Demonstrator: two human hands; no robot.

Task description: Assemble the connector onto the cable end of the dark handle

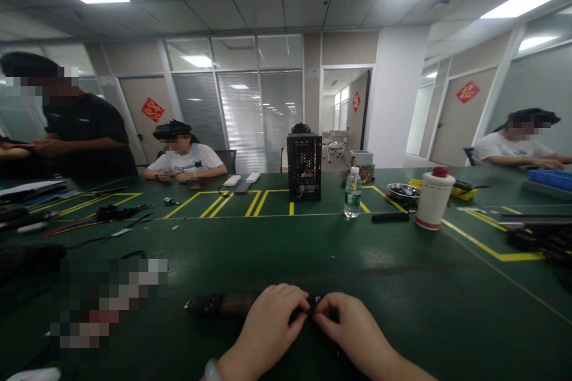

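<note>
A dark cylindrical tool (pixel 221 305) lies on its side on the green table (pixel 313 256) near the front edge. My left hand (pixel 270 324) is closed over its right end, fingers curled round it. My right hand (pixel 346 324) pinches a small dark part at the same spot, fingertips touching those of the left hand. What exactly sits between the fingers is hidden.
A black mesh case (pixel 304 166), a water bottle (pixel 353 192), a white jar with a red cap (pixel 433 198) and a metal bowl (pixel 403 191) stand further back. Cables and tools (pixel 89 220) lie at the left. Three people sit or stand around the table.
</note>
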